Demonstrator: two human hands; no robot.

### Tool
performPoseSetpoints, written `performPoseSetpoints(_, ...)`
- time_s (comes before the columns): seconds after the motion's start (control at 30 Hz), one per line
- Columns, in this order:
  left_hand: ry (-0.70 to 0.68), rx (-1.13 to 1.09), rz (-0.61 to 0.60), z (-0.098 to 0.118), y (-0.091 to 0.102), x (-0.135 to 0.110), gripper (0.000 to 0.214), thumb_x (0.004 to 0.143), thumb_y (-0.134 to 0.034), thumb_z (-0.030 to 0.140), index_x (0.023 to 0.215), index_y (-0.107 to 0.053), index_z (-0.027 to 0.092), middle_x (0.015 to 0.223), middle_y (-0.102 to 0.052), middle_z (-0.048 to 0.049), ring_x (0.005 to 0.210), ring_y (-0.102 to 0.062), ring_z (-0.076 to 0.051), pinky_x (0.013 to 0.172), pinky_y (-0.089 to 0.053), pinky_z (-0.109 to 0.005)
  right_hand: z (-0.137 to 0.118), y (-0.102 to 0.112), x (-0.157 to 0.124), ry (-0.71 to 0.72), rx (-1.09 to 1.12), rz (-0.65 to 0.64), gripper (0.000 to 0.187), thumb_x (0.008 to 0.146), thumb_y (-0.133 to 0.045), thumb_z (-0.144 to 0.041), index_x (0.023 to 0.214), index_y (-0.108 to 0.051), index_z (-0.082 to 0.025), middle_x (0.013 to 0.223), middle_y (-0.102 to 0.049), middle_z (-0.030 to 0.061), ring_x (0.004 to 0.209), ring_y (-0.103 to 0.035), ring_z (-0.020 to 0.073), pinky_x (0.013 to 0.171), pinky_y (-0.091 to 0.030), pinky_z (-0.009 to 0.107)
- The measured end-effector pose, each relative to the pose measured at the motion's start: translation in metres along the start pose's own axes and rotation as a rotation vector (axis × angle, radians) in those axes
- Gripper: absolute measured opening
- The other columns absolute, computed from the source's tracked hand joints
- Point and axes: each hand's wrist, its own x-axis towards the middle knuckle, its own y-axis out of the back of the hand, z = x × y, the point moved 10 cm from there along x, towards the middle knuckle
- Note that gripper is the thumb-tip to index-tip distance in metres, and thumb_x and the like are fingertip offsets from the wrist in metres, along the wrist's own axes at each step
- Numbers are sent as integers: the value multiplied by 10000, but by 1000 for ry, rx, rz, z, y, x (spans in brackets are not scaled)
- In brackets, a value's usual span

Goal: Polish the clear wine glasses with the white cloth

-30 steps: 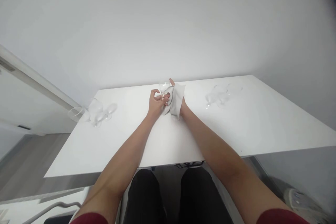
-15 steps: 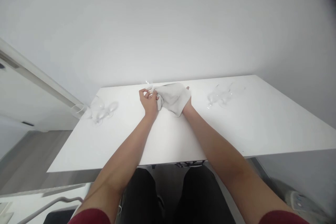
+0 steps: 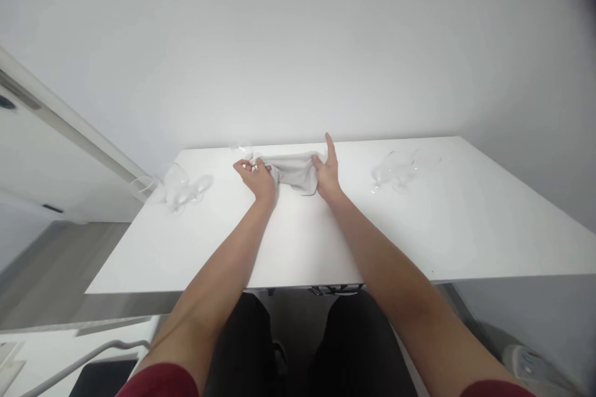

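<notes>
With fingers of the left hand [image 3: 259, 180], gripping a clear glass [image 3: 241, 149], poking just past the tips, and gray cloth [image 3: 294, 167]. Stretched over to the right hand [image 3: 328, 177], pinched by its thumb. Looks like wiping; next, needs a gentle hold.

Interior of a plain room, home or office; the view does not settle which. You face a white table [image 3: 470, 223] standing along a smooth, pale wall [image 3: 298, 43]. To your left, note the white door-like panel [image 3: 56, 167] with its dark fitting [image 3: 7, 103], and the grey floor [image 3: 88, 245] with a wood-like grain. Clear glassware [image 3: 179, 193] and the pale cloth [image 3: 295, 169] before you look domestic; the white surfaces suit an office equally.
</notes>
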Motion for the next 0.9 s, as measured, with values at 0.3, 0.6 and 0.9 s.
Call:
performPoseSetpoints(0.3,-4,20,-9,0,2,0,307,935,-656,245,1042,-372,296,936,-589,57,583,-618,-60,620,-497,-188,-12,-7,-1,165,-432,-88,420,735,-846,-362,1134,-757,-265,1188,-738,50,1146,-642,295,1133,-471,484)
performPoseSetpoints(0.6,-3,27,-7,9,0,-3,323,962,-709,304,1018,-391,282,899,-625,54,630,-642,-72,633,-526,-187,-25,38,-4,215,-764,345,129,803,-780,-321,880,-825,-227,1447,-449,150,1327,-457,379,1207,-381,591)
performPoseSetpoints(0.9,46,-26,-543,16,-54,-35,409,921,-767,573,885,-535,238,670,-701,21,422,-540,-86,442,-403,-202,-35,21,-2,215,-738,177,123,768,-720,-293,695,-638,-238,1141,-690,112,1220,-533,347,1029,-477,503)
